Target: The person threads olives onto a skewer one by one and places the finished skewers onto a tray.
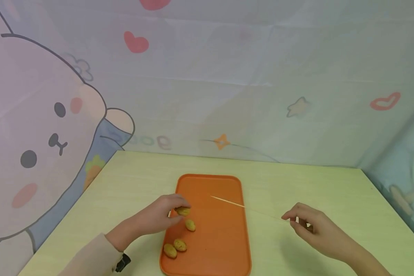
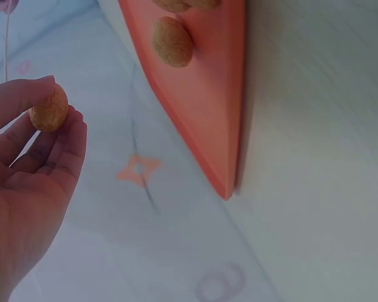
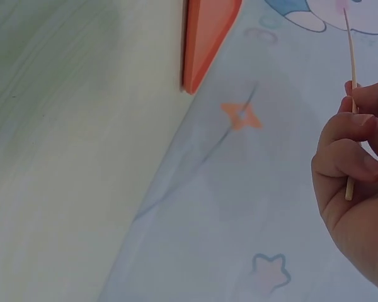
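Near the tray's [image 1: 220,237] left edge my left hand [image 1: 163,214] pinches a potato [image 1: 183,211], and past the right edge my right hand [image 1: 315,229] grips a stick [image 1: 227,201] that could skid if the potato rolls.

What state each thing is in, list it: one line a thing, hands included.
Orange tray: lying flat on the table.
Held oval piece: lifted, off the tray.
Left hand: pinching that piece between thumb and fingers.
Lone oval piece: lying on the tray.
Paired oval pieces: lying side by side on the tray.
Skewer: held, bare.
Right hand: fingers curled round the skewer.
Backdrop: hanging, lightly creased.
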A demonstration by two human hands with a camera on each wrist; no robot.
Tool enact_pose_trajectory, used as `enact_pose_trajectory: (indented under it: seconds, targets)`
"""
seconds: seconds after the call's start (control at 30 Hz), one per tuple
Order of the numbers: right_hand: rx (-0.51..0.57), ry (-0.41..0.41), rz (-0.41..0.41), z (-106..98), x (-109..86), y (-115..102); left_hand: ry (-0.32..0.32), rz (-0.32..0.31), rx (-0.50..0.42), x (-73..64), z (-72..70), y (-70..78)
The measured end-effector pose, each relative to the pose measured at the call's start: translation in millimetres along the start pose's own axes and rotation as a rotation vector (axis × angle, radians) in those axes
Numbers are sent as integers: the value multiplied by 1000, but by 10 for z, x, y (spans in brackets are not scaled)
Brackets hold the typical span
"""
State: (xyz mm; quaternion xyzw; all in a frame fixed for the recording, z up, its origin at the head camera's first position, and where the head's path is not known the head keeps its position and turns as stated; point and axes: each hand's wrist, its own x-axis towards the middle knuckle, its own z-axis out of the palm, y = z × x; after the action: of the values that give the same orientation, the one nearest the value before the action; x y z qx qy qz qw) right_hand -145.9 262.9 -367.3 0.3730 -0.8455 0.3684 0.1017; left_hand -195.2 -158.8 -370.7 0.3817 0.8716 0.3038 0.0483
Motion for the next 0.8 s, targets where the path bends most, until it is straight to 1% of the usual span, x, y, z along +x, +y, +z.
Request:
enact_pose_trajectory:
  seconds: [0.17,0.37,0.47,0.63,0.8]
  targets:
    - [13,-2,-62,47,6,-32,-8,26,-17,5,29,67]
    - [54,-40,-64,106,-6,-72,-8,77,-48,11,68,103]
    - [57,-46,-85,140,-8,-77,-6,98,-60,9,88,115]
    - [70,-47,-113,188,-19,-79,-9,100,-78,-1,131,133]
    - [66,-42,-130,216,-29,-81,-14,83,-113,-15,156,153]
